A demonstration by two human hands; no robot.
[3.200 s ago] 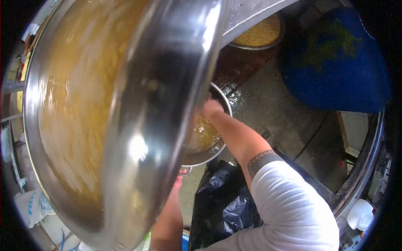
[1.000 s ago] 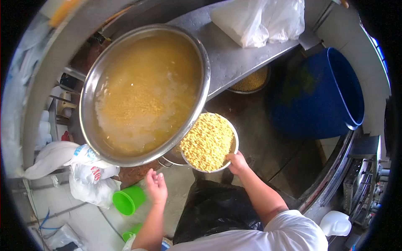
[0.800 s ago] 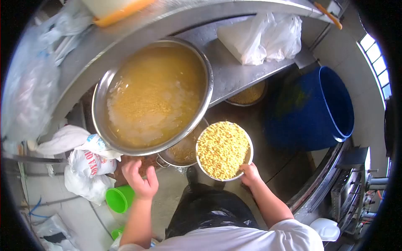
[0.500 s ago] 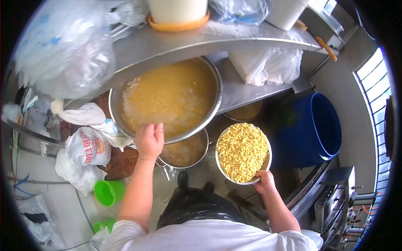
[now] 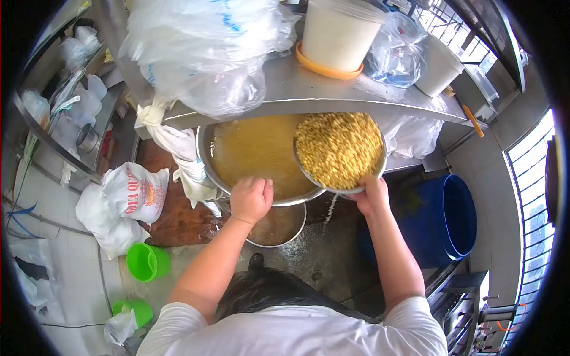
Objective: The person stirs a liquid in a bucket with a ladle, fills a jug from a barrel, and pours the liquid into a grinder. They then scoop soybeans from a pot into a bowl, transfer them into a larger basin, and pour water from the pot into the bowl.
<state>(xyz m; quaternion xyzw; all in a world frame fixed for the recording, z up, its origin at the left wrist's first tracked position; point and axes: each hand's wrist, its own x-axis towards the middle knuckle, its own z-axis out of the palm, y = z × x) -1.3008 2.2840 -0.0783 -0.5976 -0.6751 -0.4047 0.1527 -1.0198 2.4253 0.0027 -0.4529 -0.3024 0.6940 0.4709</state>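
My right hand (image 5: 372,196) grips the near rim of a round metal bowl (image 5: 339,151) heaped with yellow beans or kernels. The bowl is over the right side of a large metal basin (image 5: 205,155) that holds cloudy yellowish liquid (image 5: 255,148). At the basin's near rim is my left hand (image 5: 252,200), its fingers curled closed; whether they hold the rim or something else is hidden. Below the basin stands a second round pot (image 5: 278,225) with brownish contents. Drops of liquid fall below the bowl's near edge.
Overhead, a metal shelf (image 5: 285,89) carries plastic bags (image 5: 196,53) and a white bucket (image 5: 340,38). A blue barrel (image 5: 427,219) stands right. White printed sacks (image 5: 135,193) and green buckets (image 5: 147,262) are at left. Cloth (image 5: 189,169) hangs beside the basin.
My right hand has brought the bowl of yellow kernels up and over the basin's right side. My left hand stays closed at the near rim. The camera view has shifted.
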